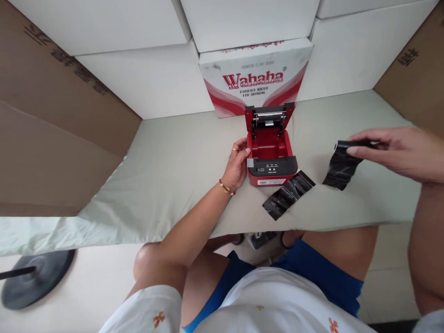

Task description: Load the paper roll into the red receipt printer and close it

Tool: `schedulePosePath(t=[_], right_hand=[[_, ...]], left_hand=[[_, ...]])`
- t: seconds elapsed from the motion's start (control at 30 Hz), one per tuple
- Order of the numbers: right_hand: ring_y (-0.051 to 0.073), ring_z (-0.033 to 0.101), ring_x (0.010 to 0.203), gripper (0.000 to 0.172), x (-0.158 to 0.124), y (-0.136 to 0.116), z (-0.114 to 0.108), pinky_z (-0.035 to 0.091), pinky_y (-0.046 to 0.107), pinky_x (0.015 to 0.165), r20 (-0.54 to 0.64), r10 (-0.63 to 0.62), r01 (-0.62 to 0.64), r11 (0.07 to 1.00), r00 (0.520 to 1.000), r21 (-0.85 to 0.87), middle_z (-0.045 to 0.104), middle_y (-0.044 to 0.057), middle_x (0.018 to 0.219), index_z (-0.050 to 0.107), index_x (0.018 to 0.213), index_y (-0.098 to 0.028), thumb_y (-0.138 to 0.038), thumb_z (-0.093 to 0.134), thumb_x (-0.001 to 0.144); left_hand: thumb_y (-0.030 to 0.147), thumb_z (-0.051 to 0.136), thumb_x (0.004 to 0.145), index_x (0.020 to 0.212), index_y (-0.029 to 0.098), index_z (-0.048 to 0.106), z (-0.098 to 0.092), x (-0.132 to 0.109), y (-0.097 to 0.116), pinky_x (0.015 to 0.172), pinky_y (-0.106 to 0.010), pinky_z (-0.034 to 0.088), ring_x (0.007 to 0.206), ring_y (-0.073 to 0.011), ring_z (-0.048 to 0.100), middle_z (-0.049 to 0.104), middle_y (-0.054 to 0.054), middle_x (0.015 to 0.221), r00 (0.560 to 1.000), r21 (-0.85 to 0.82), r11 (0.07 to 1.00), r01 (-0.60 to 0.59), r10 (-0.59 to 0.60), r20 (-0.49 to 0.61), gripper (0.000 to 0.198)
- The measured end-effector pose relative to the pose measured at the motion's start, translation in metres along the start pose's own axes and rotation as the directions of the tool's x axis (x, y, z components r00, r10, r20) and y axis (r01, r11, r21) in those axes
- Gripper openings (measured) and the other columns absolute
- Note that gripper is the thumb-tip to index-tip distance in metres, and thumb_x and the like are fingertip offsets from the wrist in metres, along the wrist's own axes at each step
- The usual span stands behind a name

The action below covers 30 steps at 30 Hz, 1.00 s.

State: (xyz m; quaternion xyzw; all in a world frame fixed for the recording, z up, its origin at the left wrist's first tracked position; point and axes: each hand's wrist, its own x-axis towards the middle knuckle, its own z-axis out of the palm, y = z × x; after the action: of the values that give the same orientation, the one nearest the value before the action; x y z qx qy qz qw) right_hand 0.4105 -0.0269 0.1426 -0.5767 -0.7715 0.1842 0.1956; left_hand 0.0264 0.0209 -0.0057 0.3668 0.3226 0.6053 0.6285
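A pale green cloth covers the table (pixel 180 162). White boxes (pixel 145 83) stand stacked along its back edge. A brown board (pixel 52 138) closes off the table's left end, with dark characters running down it; another brown board (pixel 405 78) stands at the back right corner. Against the boxes, about midway along the back edge, sits a carton (pixel 256 92) in white and red, printed "Wahaha" and "Purified Water for Drinking".

In front of the carton, between the back and front edges, is the red and black printer (pixel 272 152). Its lid (pixel 268 118) is raised and tipped back, and the red bay shows bare inside. The right hand (pixel 391 150) is towards the table's right end, grasping a black roll (pixel 342 162) between thumb and fingers, with a loose length hanging below; whether that length touches the cloth cannot be told. The left hand (pixel 236 164) touches the printer's left side, thumb at the rim; how firmly it grips cannot be told.

A black strip (pixel 289 195) lies slantwise by the printer's front right corner, near the table's front edge. A white label (pixel 272 182) is on the printer's front, a beaded bracelet (pixel 227 189) on the left wrist, and a ring (pixel 235 149) on a left finger.
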Motion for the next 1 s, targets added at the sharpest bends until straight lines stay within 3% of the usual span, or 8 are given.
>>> schedulePosePath(t=[0.1, 0.17, 0.27, 0.33, 0.47, 0.57, 0.83, 1.0], right_hand=[[0.021, 0.057, 0.051, 0.066, -0.008, 0.044, 0.031, 0.047, 0.037, 0.051, 0.018, 0.151, -0.149, 0.985, 0.988, -0.092, 0.072, 0.0, 0.064, 0.085, 0.104, -0.03, -0.092, 0.066, 0.09], [0.022, 0.058, 0.053, 0.06, -0.014, 0.05, 0.051, 0.049, 0.039, 0.055, -0.022, 0.175, -0.176, 0.977, 0.984, -0.119, 0.074, 0.004, 0.068, 0.085, 0.1, -0.027, -0.084, 0.07, 0.091], [0.028, 0.069, 0.076, 0.049, -0.026, 0.031, 0.076, 0.053, 0.045, 0.072, -0.165, 0.186, -0.214, 0.962, 0.969, -0.17, 0.082, 0.019, 0.107, 0.084, 0.111, -0.02, -0.063, 0.067, 0.098], [0.031, 0.073, 0.095, 0.042, -0.033, 0.009, 0.092, 0.054, 0.046, 0.083, -0.235, 0.152, -0.195, 0.966, 0.96, -0.169, 0.079, 0.02, 0.127, 0.082, 0.118, -0.02, -0.052, 0.059, 0.104], [0.026, 0.074, 0.087, 0.044, -0.041, -0.027, 0.123, 0.053, 0.039, 0.079, -0.105, 0.098, -0.109, 0.989, 0.99, -0.1, 0.081, 0.011, 0.11, 0.084, 0.116, -0.024, -0.053, 0.051, 0.109], [0.027, 0.073, 0.082, 0.05, -0.041, -0.036, 0.137, 0.052, 0.04, 0.076, -0.016, 0.174, -0.174, 0.973, 0.985, -0.149, 0.08, 0.013, 0.114, 0.082, 0.128, -0.021, -0.056, 0.055, 0.106], [0.037, 0.076, 0.104, 0.047, -0.032, -0.037, 0.135, 0.057, 0.045, 0.085, 0.105, 0.241, -0.216, 0.954, 0.965, -0.206, 0.08, 0.016, 0.11, 0.084, 0.128, -0.02, -0.05, 0.065, 0.097], [0.03, 0.075, 0.094, 0.05, -0.045, -0.048, 0.083, 0.064, 0.043, 0.085, 0.242, 0.067, -0.085, 0.995, 0.968, 0.062, 0.08, 0.01, 0.108, 0.086, 0.122, -0.029, -0.068, 0.067, 0.096]], left_hand=[[0.051, 0.1, 0.075, 0.124, 0.028, 0.071, -0.001, 0.001, 0.0, 0.126, -0.042, 0.049, 0.144, -0.0273, 0.064, 0.072, -0.005, 0.144, 1.0, 0.0, 1.0, 0.003, -0.003, 0.003, 0.061], [0.051, 0.1, 0.075, 0.123, 0.028, 0.071, -0.002, 0.001, 0.001, 0.124, -0.042, 0.051, 0.142, -0.0267, 0.066, 0.072, -0.004, 0.143, 1.0, -0.004, 1.0, 0.006, -0.006, 0.002, 0.061], [0.052, 0.101, 0.073, 0.123, 0.028, 0.071, -0.002, 0.001, 0.001, 0.121, -0.04, 0.053, 0.138, -0.0256, 0.067, 0.073, -0.004, 0.141, 1.0, -0.002, 1.0, 0.002, -0.002, 0.002, 0.062], [0.053, 0.101, 0.073, 0.123, 0.028, 0.071, -0.002, 0.001, 0.001, 0.119, -0.04, 0.053, 0.137, -0.0253, 0.068, 0.073, -0.004, 0.141, 1.0, 0.005, 1.0, 0.001, -0.001, 0.006, 0.063], [0.052, 0.099, 0.076, 0.124, 0.029, 0.07, -0.003, 0.001, 0.002, 0.122, -0.041, 0.052, 0.14, -0.0254, 0.067, 0.072, -0.004, 0.142, 1.0, 0.02, 1.0, 0.004, -0.004, 0.021, 0.061], [0.051, 0.1, 0.075, 0.123, 0.028, 0.07, -0.002, 0.001, 0.002, 0.125, -0.041, 0.05, 0.142, -0.0255, 0.066, 0.072, -0.004, 0.142, 1.0, 0.008, 1.0, 0.002, -0.003, 0.018, 0.061], [0.049, 0.101, 0.075, 0.122, 0.027, 0.07, 0.0, 0.002, 0.002, 0.128, -0.043, 0.05, 0.143, -0.027, 0.066, 0.073, -0.004, 0.142, 1.0, -0.009, 1.0, 0.004, -0.004, 0.019, 0.06], [0.049, 0.098, 0.077, 0.123, 0.027, 0.069, 0.0, 0.002, 0.001, 0.129, -0.043, 0.048, 0.146, -0.0274, 0.064, 0.072, -0.005, 0.142, 1.0, -0.005, 1.0, -0.008, 0.008, 0.019, 0.059]])
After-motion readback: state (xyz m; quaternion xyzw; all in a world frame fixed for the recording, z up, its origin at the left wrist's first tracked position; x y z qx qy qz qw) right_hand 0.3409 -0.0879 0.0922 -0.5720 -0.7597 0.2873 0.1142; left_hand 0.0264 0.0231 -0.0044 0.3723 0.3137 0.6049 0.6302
